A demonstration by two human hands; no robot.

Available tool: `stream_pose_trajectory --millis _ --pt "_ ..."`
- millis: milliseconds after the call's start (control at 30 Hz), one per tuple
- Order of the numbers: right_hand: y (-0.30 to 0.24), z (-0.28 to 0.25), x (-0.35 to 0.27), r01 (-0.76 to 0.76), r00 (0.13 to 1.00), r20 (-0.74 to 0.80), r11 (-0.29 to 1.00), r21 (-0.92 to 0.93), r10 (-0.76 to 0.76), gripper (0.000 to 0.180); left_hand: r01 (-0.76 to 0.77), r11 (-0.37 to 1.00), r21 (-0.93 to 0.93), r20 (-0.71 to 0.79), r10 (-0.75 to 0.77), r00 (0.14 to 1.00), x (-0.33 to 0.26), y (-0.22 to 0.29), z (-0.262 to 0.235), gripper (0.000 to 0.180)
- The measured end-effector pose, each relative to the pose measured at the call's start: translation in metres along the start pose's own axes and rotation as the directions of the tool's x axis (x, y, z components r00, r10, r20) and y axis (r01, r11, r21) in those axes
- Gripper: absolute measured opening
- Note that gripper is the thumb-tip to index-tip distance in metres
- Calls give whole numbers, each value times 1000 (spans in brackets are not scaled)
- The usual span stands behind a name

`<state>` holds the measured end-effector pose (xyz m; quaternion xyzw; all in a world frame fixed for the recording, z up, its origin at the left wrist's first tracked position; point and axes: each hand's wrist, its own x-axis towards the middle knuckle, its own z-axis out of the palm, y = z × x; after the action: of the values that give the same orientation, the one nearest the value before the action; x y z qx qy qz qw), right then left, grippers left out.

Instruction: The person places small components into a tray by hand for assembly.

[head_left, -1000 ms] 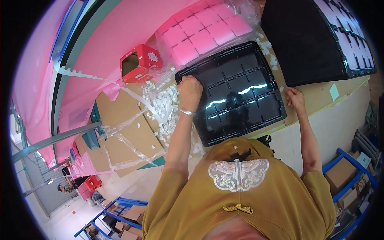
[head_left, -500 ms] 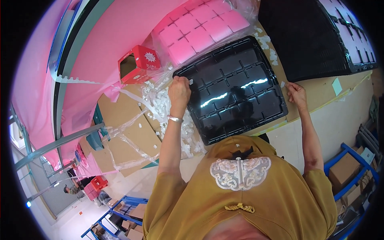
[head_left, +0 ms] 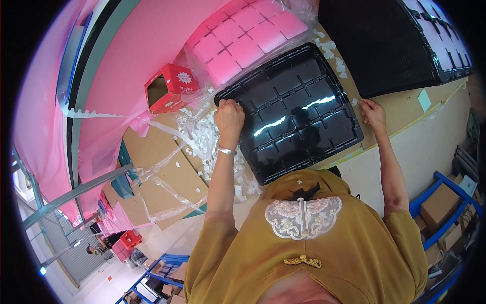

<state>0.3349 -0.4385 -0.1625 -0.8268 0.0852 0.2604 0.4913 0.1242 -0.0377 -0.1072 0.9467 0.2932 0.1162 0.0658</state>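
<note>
Gripping the tray at both sides, the person has it lying flat on the brown bench, just in front of the chest. Only the head view is there to go on. The left hand is curled into a fist on the tray's left rim near the far corner, fingers wrapped over the edge. The right hand pinches the right rim about midway along; whether the fingers reach under the lip I cannot tell. The tray is black, glossy and split into shallow square pockets, all of which look empty.

Doing this step well seems to mean keeping the two holds level, since a thin moulded tray like this will likely flex or twist if one side leads. The left hold sits farther up than the right, so evening them out would probably steady it.

White scraps lie heaped just beside the tray's left edge, touching it by the wrist; dragging the tray could sweep them into the pockets. A pink foam sheet cut into squares lies beyond the far edge, a red box to its left, and a larger black tray at the far right, close to the right corner.
</note>
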Motion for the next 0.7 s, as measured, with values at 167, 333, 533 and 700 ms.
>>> stream_pose_trajectory --millis 167,333,533,700 --pt "1 0 2 18 1000 8 1000 -12 -18 33 -17 999 48 11 16 1000 3 -22 -3 11" --pt "2 -1 2 13 1000 -4 1000 -28 -13 33 59 994 -95 53 -54 997 -1 -4 -7 17" --pt "-4 2 -1 -1 1000 -4 1000 -23 1 33 10 1000 -27 54 -8 999 2 7 -3 19" --pt "0 -1 1 -6 1000 -13 1000 -31 6 32 64 995 71 151 -74 986 7 10 -5 18"
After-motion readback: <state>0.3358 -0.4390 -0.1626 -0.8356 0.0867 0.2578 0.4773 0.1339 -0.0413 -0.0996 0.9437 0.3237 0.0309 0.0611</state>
